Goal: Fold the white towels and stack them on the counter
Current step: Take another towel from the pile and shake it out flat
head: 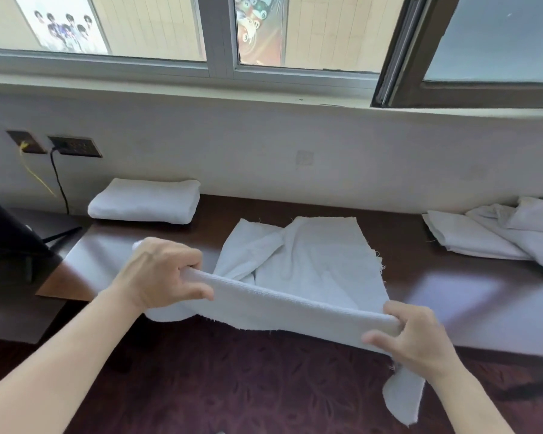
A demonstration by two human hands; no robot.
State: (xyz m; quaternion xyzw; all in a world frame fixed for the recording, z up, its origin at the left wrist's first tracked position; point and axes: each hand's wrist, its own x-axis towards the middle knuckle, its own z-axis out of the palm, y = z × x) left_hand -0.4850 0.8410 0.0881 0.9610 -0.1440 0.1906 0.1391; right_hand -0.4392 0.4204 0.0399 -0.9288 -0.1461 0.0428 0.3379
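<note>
A white towel (307, 261) lies partly spread on the dark wooden counter (451, 286), its near edge lifted off the front. My left hand (160, 274) grips that edge at its left end and my right hand (417, 336) grips it at the right end, so the edge is stretched taut between them. A loose corner hangs below my right hand. One folded white towel (145, 200) rests at the back left of the counter against the wall. A heap of unfolded white towels (498, 233) sits at the right end.
A white wall with two dark socket plates (74, 146) and cables runs behind the counter, under a window sill (263, 98). A black object (7, 239) stands at the left. Purple patterned carpet (232, 386) lies below the counter's front edge.
</note>
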